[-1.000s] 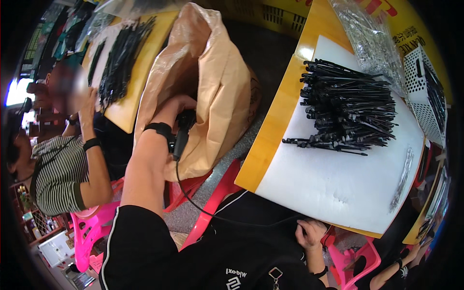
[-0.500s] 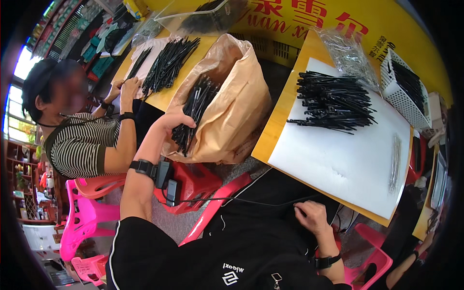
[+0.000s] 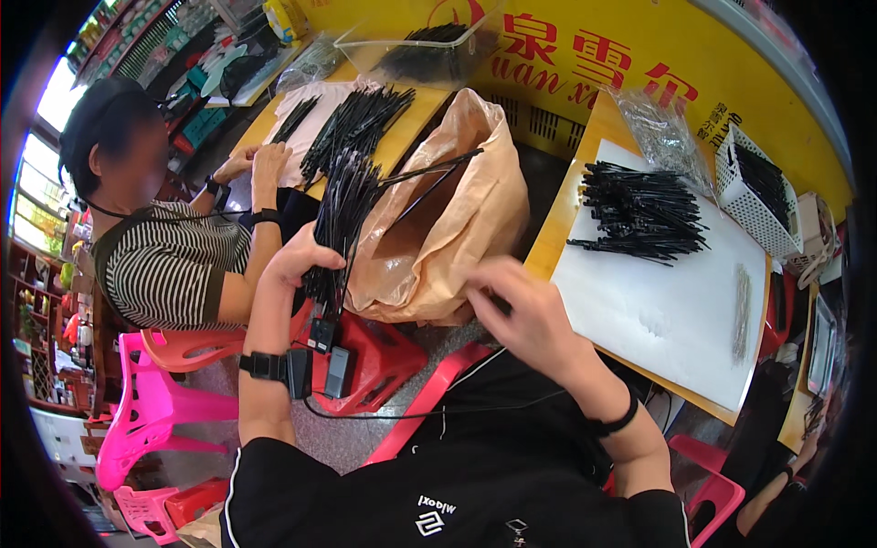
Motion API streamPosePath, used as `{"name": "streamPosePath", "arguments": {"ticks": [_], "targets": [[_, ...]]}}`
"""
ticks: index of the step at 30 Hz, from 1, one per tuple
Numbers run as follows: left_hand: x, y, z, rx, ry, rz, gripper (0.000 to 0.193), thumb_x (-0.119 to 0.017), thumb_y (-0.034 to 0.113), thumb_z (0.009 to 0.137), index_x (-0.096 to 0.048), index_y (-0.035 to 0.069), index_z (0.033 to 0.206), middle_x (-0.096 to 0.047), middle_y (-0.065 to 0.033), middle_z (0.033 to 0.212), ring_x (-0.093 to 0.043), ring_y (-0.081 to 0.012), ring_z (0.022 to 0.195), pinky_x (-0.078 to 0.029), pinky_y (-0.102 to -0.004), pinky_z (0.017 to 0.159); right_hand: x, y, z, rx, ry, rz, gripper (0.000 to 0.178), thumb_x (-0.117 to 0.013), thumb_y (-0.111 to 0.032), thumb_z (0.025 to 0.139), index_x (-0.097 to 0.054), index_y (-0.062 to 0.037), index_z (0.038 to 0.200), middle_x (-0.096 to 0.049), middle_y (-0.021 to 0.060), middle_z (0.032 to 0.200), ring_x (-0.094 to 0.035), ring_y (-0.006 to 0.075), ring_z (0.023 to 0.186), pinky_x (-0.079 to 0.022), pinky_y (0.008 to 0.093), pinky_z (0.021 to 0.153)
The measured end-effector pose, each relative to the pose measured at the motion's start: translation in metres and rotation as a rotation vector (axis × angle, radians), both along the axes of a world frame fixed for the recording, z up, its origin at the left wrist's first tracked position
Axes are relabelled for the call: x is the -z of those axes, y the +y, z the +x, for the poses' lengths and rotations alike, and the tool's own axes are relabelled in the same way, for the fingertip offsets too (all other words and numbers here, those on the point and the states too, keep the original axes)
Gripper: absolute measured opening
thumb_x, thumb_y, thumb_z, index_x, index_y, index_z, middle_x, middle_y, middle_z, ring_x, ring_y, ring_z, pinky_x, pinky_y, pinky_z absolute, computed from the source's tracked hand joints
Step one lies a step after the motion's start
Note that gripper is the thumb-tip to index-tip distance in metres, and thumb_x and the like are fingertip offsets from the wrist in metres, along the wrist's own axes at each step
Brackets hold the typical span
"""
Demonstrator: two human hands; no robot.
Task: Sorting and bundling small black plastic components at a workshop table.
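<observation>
My left hand [image 3: 309,257] is closed round a thick bundle of thin black cable ties [image 3: 343,203]. The bundle is upright at the left side of a large tan paper bag [image 3: 498,196] with a clear plastic liner. A few ties stick out sideways from the bundle across the bag's mouth. Slightly blurred, my right hand [image 3: 523,306] is in front of the bag's lower right side, thumb and fingers apart, with nothing visible in it. A pile of black cable ties [image 3: 639,210] lies on the white sheet [image 3: 603,301] to the right.
At left a person in a striped shirt [image 3: 174,274] handles cable ties beside another pile [image 3: 354,128] on a yellow table. A clear bin [image 3: 365,55] stands behind. On the right table are a white basket [image 3: 738,196] and plastic bags [image 3: 671,137]. A red stool [image 3: 384,361] is below the paper bag.
My left hand has raised the cable ties out of the paper bag at its left side. My right hand has come up from my lap toward the bag.
</observation>
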State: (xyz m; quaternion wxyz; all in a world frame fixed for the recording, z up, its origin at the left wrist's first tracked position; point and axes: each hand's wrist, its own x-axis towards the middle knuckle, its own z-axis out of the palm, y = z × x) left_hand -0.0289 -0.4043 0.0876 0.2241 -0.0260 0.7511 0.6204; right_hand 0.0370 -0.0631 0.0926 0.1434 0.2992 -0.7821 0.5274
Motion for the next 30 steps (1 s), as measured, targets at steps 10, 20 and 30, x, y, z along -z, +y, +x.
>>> {"name": "streamPosePath", "arguments": {"ticks": [10,20,30], "targets": [[-0.040,0.004,0.048,0.009,0.083,0.012,0.054,-0.074,0.005,0.053,-0.058,0.000,0.105,-0.062,-0.0018,0.089,-0.058,-0.0110,0.077,-0.049,-0.0258,0.074,-0.042,-0.036,-0.108,0.176,0.497,0.843,0.045,-0.076,-0.021,0.066,-0.062,-0.0090,0.107,-0.063,0.0119,0.104,-0.061,0.0313,0.091,-0.033,0.0516,0.098],[-0.023,0.094,0.040,0.067,0.026,0.159,0.055,-0.069,0.007,0.048,-0.057,-0.001,0.102,-0.063,-0.0090,0.084,-0.062,-0.0182,0.071,-0.053,-0.0296,0.067,-0.047,0.018,-0.032,0.140,-0.062,0.934,0.011,-0.053,-0.005,0.080,-0.056,0.0035,0.084,-0.063,0.0208,0.077,-0.064,0.0366,0.075,-0.052,0.0416,0.063],[0.007,0.316,0.044,0.337,-0.210,0.347,0.027,-0.071,0.005,0.064,-0.061,0.002,0.089,-0.062,-0.0066,0.075,-0.061,-0.0158,0.068,-0.049,-0.0279,0.063,0.010,0.138,0.085,0.405,-1.086,-0.431,0.018,-0.050,-0.023,0.093,-0.054,-0.0060,0.097,-0.042,-0.0054,0.070,-0.036,0.0036,0.058,-0.028,0.0185,0.047]]}}
